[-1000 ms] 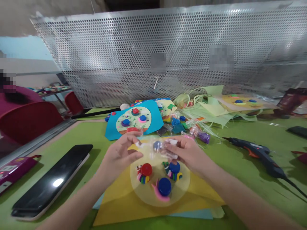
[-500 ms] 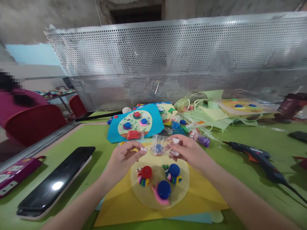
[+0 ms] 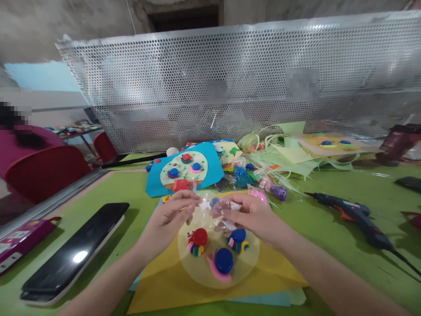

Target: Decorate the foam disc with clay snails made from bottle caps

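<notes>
My left hand (image 3: 173,214) is closed, its fingertips at a small white lump of modelling clay (image 3: 204,205). The exact hold is partly hidden. My right hand (image 3: 251,213) grips a clear plastic bag (image 3: 226,210) with more white clay in it. Both hands hover over a pale yellow oval (image 3: 194,274) on yellow card (image 3: 158,285). On the oval lie a red bottle cap (image 3: 200,237) and a blue cap (image 3: 239,235), each with striped clay, the latter partly behind my right hand. A blue cap with a pink clay snail body (image 3: 224,260) lies nearest me.
A black phone-like device (image 3: 77,250) and purple power strip (image 3: 24,243) lie left. At right rests a glue gun (image 3: 351,215). Behind are a blue card picture (image 3: 213,164), bagged clay (image 3: 279,192) and green paper strips (image 3: 279,153). A person in pink sits far left.
My hands have come closer together and the right has lowered slightly. The clear bag has tilted down between them, and a pink clay packet behind my right hand now shows.
</notes>
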`<state>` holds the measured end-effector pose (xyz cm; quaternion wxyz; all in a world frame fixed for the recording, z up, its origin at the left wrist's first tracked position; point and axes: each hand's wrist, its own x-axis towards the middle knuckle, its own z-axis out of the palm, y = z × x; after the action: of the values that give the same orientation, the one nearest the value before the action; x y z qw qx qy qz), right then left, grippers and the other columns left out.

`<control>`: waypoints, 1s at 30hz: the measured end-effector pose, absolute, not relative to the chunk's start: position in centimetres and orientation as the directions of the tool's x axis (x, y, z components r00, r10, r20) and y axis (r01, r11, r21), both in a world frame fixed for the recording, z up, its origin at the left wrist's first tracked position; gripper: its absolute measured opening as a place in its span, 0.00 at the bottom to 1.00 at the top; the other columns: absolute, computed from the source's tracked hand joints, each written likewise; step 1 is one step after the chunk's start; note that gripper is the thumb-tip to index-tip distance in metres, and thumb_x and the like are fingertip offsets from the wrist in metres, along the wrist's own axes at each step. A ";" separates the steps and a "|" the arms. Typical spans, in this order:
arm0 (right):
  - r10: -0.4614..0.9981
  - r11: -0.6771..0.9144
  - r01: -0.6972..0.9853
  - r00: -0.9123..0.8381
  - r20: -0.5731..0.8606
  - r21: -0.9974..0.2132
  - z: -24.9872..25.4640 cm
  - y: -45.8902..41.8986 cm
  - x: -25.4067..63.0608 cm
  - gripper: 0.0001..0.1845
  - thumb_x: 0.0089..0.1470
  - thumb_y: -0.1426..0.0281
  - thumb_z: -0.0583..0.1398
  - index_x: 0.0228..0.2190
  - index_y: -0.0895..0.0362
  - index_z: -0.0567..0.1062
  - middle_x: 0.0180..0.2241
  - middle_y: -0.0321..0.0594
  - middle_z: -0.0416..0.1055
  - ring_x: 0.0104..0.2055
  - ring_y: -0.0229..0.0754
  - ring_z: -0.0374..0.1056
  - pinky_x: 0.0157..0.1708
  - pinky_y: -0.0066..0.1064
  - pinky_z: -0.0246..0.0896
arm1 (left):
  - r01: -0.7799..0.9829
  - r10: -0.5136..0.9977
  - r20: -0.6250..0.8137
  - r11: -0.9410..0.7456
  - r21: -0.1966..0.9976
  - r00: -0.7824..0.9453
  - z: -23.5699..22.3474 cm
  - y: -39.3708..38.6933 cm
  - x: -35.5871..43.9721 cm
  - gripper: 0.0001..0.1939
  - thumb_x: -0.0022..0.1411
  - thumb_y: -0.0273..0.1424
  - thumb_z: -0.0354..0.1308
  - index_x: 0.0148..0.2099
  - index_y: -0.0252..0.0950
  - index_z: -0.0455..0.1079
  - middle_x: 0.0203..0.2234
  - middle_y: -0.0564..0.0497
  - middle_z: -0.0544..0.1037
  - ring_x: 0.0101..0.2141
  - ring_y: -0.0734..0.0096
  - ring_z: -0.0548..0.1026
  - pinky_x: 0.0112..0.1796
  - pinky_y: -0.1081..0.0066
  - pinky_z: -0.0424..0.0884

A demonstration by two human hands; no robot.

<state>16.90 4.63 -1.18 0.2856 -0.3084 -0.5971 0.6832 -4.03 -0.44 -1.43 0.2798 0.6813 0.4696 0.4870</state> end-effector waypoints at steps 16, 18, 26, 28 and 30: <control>0.763 0.146 0.187 -0.647 -0.010 -0.972 -0.8 3.7 16.4 0.14 0.52 0.71 0.59 0.42 0.56 0.71 0.35 0.37 0.72 0.30 0.34 0.66 0.28 0.24 0.61 | 0.582 0.891 0.137 -0.393 0.712 0.433 -1.2 -1.3 -3.6 0.16 0.64 0.28 0.47 0.50 0.51 0.69 0.56 0.51 0.55 0.58 0.60 0.56 0.54 0.61 0.60; 0.753 0.174 0.209 -0.658 -0.007 -0.962 -0.8 3.7 16.4 0.10 0.54 0.72 0.58 0.40 0.56 0.71 0.36 0.38 0.72 0.32 0.34 0.66 0.30 0.24 0.61 | 0.548 0.881 0.091 -0.366 0.752 0.464 -1.3 -1.2 -3.6 0.15 0.65 0.31 0.47 0.50 0.49 0.69 0.57 0.50 0.56 0.57 0.59 0.57 0.55 0.59 0.59; 0.778 0.280 0.273 -0.627 0.050 -0.920 -1.5 3.3 16.3 0.07 0.51 0.67 0.60 0.27 0.55 0.66 0.24 0.30 0.62 0.23 0.32 0.57 0.21 0.23 0.50 | 0.394 0.939 0.118 -0.247 0.885 0.324 -1.6 -0.6 -3.1 0.09 0.59 0.35 0.56 0.41 0.47 0.76 0.50 0.48 0.66 0.50 0.60 0.67 0.46 0.64 0.69; 0.766 0.335 0.267 -0.636 0.096 -0.904 -1.5 3.1 16.3 0.09 0.52 0.68 0.59 0.23 0.56 0.65 0.22 0.30 0.59 0.24 0.32 0.55 0.23 0.23 0.47 | 0.428 0.945 0.160 -0.276 0.861 0.287 -1.5 -0.6 -2.9 0.06 0.56 0.34 0.59 0.37 0.45 0.77 0.49 0.48 0.67 0.48 0.60 0.67 0.47 0.64 0.68; 0.761 0.363 0.275 -0.639 0.113 -0.890 -1.4 2.9 16.3 0.10 0.53 0.68 0.58 0.23 0.56 0.66 0.22 0.30 0.59 0.25 0.32 0.53 0.23 0.24 0.46 | 0.462 0.950 0.196 -0.291 0.838 0.244 -1.5 -0.6 -2.6 0.05 0.54 0.34 0.61 0.33 0.44 0.78 0.48 0.48 0.67 0.48 0.60 0.67 0.48 0.64 0.66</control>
<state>16.29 2.94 -1.39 0.2661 -0.3314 -0.7814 0.4568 -2.64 -0.65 -1.52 0.3327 0.7151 0.4936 0.3666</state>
